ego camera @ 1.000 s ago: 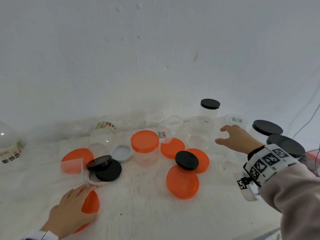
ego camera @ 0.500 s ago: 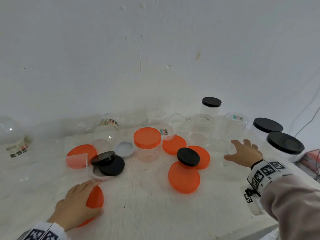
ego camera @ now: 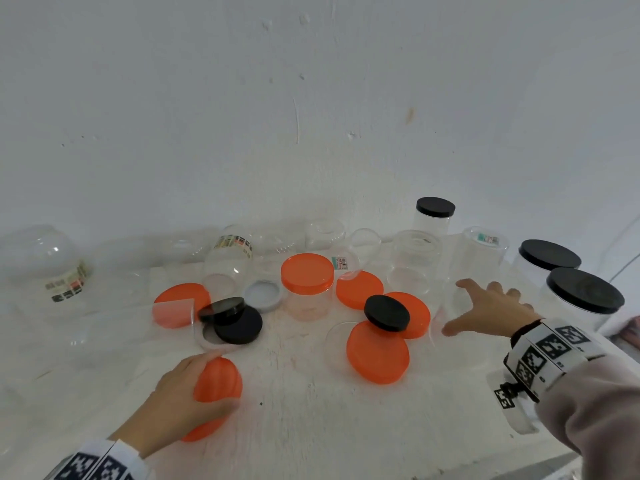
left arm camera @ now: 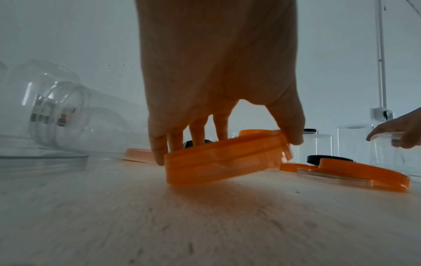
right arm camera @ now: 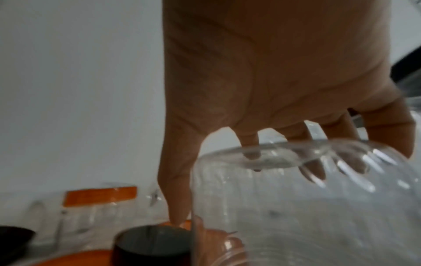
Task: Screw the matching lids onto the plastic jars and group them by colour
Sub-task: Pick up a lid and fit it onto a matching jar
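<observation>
Jar labels [ego camera: 343,263] present, print unreadable.

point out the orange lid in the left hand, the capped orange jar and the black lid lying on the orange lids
orange lid [left arm camera: 225,160], left wrist view, on its side wall
capped orange jar [ego camera: 307,271], head view, on its lid top
black lid [ego camera: 387,313], head view, on its flat top

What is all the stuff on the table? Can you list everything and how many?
Loose orange lids: five, orange, mid-table, one in the left hand.
Orange-lidded jar: one, clear with an orange lid, centre.
Loose black lids: three, black, two left of centre, one resting on orange lids.
Black-lidded jars: three, clear with black lids, right and back.
Grey lid: one, pale grey, beside the orange-lidded jar.
Open clear jars: several, clear, along the wall; count unclear.
Table: one, white.
Left hand: grips an orange lid.
Right hand: grips a clear jar.
</observation>
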`<state>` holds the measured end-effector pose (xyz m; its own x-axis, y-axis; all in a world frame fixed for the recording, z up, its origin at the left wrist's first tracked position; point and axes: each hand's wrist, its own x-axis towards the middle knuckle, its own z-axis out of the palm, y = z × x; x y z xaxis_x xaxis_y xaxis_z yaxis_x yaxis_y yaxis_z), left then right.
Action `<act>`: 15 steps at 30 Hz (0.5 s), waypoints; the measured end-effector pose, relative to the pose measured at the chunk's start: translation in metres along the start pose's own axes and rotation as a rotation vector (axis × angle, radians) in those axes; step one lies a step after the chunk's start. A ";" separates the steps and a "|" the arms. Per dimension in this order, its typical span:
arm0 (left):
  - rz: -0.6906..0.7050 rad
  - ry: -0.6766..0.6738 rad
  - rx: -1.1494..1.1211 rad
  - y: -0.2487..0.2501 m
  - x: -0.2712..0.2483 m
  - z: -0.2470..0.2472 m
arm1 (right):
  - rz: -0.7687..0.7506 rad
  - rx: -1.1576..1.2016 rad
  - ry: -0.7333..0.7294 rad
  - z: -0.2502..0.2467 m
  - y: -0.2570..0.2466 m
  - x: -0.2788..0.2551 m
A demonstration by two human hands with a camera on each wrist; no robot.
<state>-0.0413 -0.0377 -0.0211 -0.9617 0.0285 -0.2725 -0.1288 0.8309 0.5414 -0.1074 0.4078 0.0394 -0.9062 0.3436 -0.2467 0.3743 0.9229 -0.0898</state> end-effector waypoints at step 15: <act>0.015 0.082 -0.593 0.034 -0.014 -0.009 | -0.608 0.374 -0.097 0.029 -0.129 -0.072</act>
<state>-0.0343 -0.0152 0.0083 -0.9771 -0.0249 -0.2115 -0.2050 0.3780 0.9028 -0.0847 0.2595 0.0406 -0.9607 -0.2448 -0.1311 -0.1324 0.8188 -0.5585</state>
